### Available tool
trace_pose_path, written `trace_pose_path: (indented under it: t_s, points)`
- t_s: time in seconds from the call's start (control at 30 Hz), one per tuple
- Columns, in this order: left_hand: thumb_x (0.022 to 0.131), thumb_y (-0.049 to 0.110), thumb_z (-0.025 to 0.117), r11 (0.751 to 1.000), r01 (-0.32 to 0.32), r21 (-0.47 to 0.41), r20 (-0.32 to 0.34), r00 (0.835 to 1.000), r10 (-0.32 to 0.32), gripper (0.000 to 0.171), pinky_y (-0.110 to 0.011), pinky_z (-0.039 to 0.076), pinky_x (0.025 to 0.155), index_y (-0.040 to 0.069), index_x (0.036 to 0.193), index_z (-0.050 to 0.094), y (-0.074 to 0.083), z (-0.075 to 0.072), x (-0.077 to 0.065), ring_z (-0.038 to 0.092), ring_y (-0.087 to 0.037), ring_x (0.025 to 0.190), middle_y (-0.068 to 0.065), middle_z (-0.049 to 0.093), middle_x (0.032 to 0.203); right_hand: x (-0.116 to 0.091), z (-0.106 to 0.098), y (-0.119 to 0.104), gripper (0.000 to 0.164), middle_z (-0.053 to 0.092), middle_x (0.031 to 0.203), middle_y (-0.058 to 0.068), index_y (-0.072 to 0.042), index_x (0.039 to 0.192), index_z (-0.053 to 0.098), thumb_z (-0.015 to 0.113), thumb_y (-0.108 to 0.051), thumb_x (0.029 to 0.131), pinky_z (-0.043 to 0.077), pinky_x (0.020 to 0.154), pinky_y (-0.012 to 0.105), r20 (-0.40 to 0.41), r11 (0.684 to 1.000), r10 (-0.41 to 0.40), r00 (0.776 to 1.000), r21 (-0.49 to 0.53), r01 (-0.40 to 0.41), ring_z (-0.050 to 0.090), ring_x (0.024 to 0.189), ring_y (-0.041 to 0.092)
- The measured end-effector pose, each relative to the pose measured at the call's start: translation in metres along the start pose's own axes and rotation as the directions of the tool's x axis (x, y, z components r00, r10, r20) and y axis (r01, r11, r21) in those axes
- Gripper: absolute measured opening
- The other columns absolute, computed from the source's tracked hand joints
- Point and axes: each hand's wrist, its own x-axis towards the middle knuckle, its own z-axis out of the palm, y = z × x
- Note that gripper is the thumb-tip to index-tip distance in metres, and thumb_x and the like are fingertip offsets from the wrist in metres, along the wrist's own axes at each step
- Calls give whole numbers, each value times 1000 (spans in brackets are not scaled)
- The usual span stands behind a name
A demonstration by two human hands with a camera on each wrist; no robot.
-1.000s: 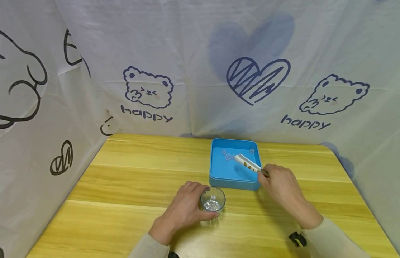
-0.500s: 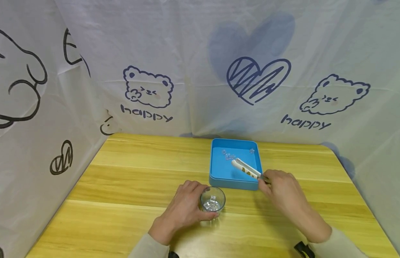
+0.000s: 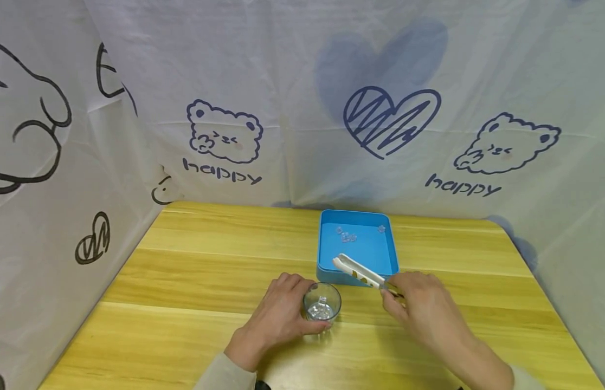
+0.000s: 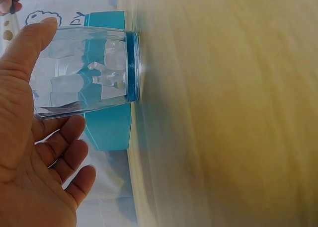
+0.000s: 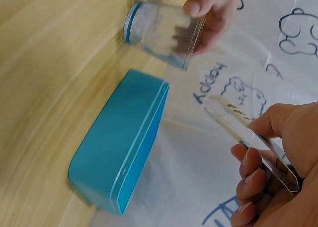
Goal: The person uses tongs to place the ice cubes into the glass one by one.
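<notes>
Right hand (image 3: 423,304) pinches tongs (image 3: 349,268), their metal bend (image 5: 296,188) visible only from the right wrist, now closer than before to the glass (image 3: 322,307) the left hand (image 3: 279,314) grips.

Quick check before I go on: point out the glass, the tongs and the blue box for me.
Glass (image 4: 82,73): left wrist view, on the middle of its clear side wall.
Tongs (image 3: 357,274): head view, on the white, gold-spotted arm.
Blue box (image 5: 115,137): right wrist view, on its outer side wall.

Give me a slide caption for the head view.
Left hand holds a glass with clear pieces inside; right hand holds white-tipped tongs near a blue box with more clear pieces.
</notes>
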Motion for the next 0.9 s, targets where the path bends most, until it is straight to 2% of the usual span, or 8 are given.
trace_pose_path:
  t_s: [0.23,0.5,0.7,0.9]
  points:
    - [77,68,84,999,-10,43,-11,1000,10,80,-39,47,96,13,132,68,0,-1,0,55,-18,109,0,69,120,-10,0,-10,18,56,73,-16,-22,81,64,80,-20,90,46,66,30,-5,997,-71,997,8,71,46,69,2]
    - [76,69,84,999,-14,51,-17,1000,15,81,-37,43,92,12,131,68,0,0,0,55,-17,106,1,69,117,-18,7,-12,11,69,81,-13,-19,86,70,81,-18,85,45,64,25,-100,982,-180,979,37,185,57,74,2]
    - [76,68,84,999,-12,37,-12,1000,12,79,-36,43,91,13,131,68,0,0,0,55,-17,106,2,69,116,-20,10,-14,11,73,83,-10,-18,87,71,82,-17,84,47,65,25,-101,982,-179,979,47,184,61,76,4]
    - [77,69,83,999,-10,32,-11,1000,11,78,-35,43,90,14,130,68,0,0,0,55,-16,105,2,69,116,-22,13,-15,11,73,84,-11,-20,87,71,82,-18,84,44,64,23,-91,983,-173,981,52,178,60,76,2]
